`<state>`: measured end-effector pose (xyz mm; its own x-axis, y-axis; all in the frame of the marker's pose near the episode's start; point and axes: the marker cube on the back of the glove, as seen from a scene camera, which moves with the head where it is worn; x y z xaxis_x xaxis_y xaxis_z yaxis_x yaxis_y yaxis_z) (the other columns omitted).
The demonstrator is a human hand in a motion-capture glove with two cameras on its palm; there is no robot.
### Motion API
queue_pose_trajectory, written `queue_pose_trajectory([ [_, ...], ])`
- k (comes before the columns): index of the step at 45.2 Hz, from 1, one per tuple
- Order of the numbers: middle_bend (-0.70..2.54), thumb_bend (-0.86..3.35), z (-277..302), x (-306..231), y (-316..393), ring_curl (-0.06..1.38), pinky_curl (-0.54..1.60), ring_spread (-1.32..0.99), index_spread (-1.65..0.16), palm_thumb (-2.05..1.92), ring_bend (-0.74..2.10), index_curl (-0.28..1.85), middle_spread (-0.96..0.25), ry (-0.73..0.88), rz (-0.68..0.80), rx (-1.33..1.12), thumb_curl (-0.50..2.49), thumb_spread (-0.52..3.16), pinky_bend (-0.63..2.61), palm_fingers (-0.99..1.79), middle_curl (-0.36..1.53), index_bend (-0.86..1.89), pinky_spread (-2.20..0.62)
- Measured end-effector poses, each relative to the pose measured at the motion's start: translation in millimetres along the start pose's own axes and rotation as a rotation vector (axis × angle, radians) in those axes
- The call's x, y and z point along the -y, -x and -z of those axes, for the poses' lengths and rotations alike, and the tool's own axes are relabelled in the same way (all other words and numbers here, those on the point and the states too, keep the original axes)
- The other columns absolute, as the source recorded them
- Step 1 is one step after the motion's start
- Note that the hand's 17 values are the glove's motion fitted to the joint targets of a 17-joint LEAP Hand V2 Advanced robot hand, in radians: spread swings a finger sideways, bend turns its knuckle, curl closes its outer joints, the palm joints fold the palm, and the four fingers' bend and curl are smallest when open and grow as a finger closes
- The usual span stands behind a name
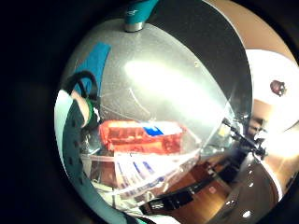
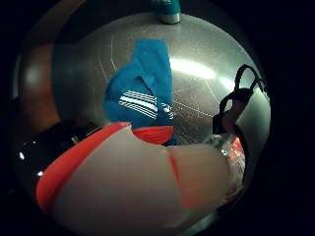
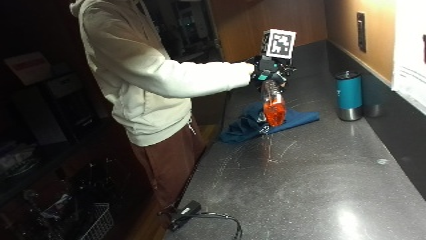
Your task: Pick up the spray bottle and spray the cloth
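In the outside view a person stands at a dark counter. The gloved right hand grips the top of a spray bottle with orange liquid. The bottle hangs in the air just above a crumpled blue cloth lying on the counter. The little finger side palm view shows the clear bottle body with its orange label close to the palm. The thumb side palm view is half filled by the white and orange spray head, with the blue cloth on the counter beyond it.
A teal tumbler stands near the wall behind the cloth, with a small dark cup beside it. A black device with a cable lies at the counter's near corner. The counter edge runs along the person's side.
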<state>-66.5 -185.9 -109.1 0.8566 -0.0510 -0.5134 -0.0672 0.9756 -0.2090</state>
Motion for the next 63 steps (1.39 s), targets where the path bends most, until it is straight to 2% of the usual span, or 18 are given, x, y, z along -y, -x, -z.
queue_pose_trajectory([
  [8,0.51,-0.03,1.6,-5.2,33.0,0.41,0.38,-0.21,-0.18,0.98,0.39,0.52,-0.14,0.03,0.021,-0.054,0.73,0.09,0.3,1.35,0.48,0.4,-0.26],
  [15,0.51,-0.03,-19.1,-3.5,58.5,0.41,0.38,-0.21,-0.18,0.98,0.4,0.52,-0.14,0.04,0.0,-0.018,0.74,0.09,0.31,1.35,0.48,0.41,-0.26],
  [23,0.51,-0.04,-34.9,-7.6,58.0,0.41,0.38,-0.21,-0.18,0.98,0.4,0.52,-0.14,0.048,0.006,0.014,0.75,0.09,0.31,1.35,0.47,0.41,-0.26],
  [32,0.51,-0.04,-20.8,-13.2,64.9,0.41,0.38,-0.2,-0.18,0.98,0.4,0.52,-0.14,0.021,-0.052,-0.005,0.75,0.08,0.31,1.35,0.47,0.41,-0.26],
  [41,0.51,-0.04,-21.5,-18.9,60.6,0.42,0.38,-0.2,-0.19,0.97,0.4,0.52,-0.14,0.02,0.0,-0.012,0.75,0.08,0.32,1.35,0.47,0.41,-0.27],
  [44,0.51,-0.04,-25.2,-14.4,66.8,0.42,0.38,-0.2,-0.19,0.97,0.4,0.52,-0.14,0.023,-0.061,-0.008,0.75,0.08,0.32,1.35,0.47,0.41,-0.27],
  [48,0.51,-0.04,-25.4,-7.9,57.2,0.42,0.38,-0.2,-0.19,0.97,0.4,0.52,-0.14,0.009,-0.329,0.003,0.75,0.08,0.32,1.35,0.47,0.41,-0.27],
  [49,0.51,-0.04,-24.3,-8.2,54.7,0.42,0.38,-0.2,-0.19,0.97,0.4,0.52,-0.14,0.002,-0.359,0.004,0.75,0.08,0.32,1.35,0.47,0.41,-0.27],
  [58,0.51,-0.04,8.7,-26.7,69.4,0.42,0.38,-0.2,-0.19,0.97,0.4,0.52,-0.14,-0.137,-0.107,0.094,0.76,0.08,0.32,1.35,0.47,0.41,-0.27],
  [63,0.51,-0.04,35.6,-33.1,83.3,0.42,0.38,-0.2,-0.19,0.97,0.4,0.52,-0.14,-0.257,-0.001,0.319,0.76,0.08,0.32,1.35,0.47,0.41,-0.27],
])
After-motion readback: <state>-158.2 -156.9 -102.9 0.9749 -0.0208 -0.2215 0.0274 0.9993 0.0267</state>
